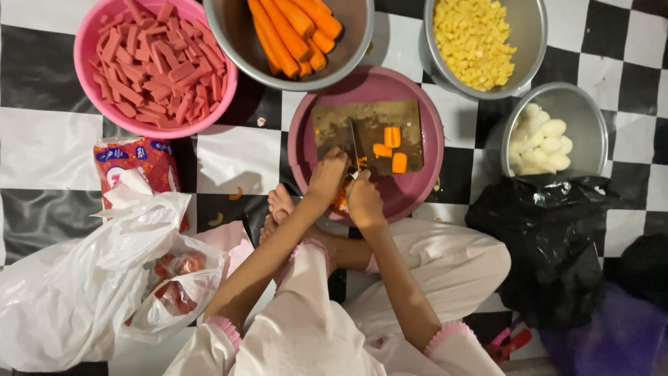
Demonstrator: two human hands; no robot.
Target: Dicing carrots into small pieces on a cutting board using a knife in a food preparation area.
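Both hands' fingers (351, 186) close around carrot (341, 202)

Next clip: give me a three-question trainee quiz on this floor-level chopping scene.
1. True or false: the knife blade lies over the cutting board.
2. Which bowl holds whole peeled carrots? A) pink bowl B) steel bowl at top centre C) steel bowl at far right
3. What is in the steel bowl at top right?

Key
1. True; the left hand and right hand meet at its near edge.
2. B
3. Yellow cubes, probably diced potato.
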